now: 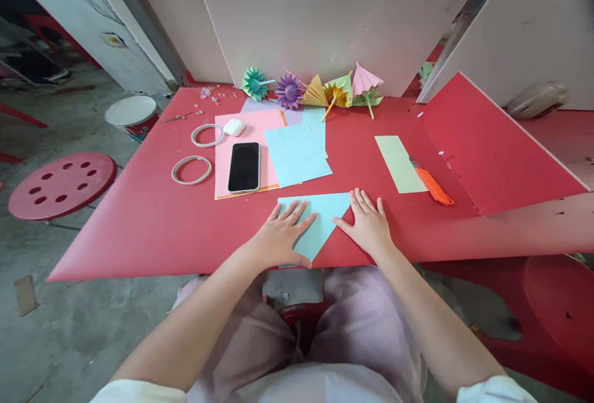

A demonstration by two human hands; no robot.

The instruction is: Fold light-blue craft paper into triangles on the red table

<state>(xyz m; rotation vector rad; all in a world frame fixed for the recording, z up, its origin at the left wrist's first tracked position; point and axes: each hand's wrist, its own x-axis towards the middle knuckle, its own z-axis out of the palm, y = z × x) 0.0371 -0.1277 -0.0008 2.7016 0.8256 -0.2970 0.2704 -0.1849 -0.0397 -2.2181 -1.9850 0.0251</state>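
A light-blue sheet of paper (320,208), folded on a diagonal, lies at the front edge of the red table. My left hand (285,236) rests flat on its left part with fingers spread. At the paper's upper right corner, my right hand (369,223) lies with fingers stretched out and its thumb near the slanting edge. Just behind sits another light-blue sheet (297,154), partly over pink sheets (221,168). A black-screened phone (244,168) is on the pink paper.
Folded paper umbrellas and fans (290,90) line the back wall. Left are two white tape rolls (191,181), a white earbud case (234,127) and scissors (179,117). Right are a pale green strip (394,164), an orange cutter (435,186) and a raised red panel (501,149).
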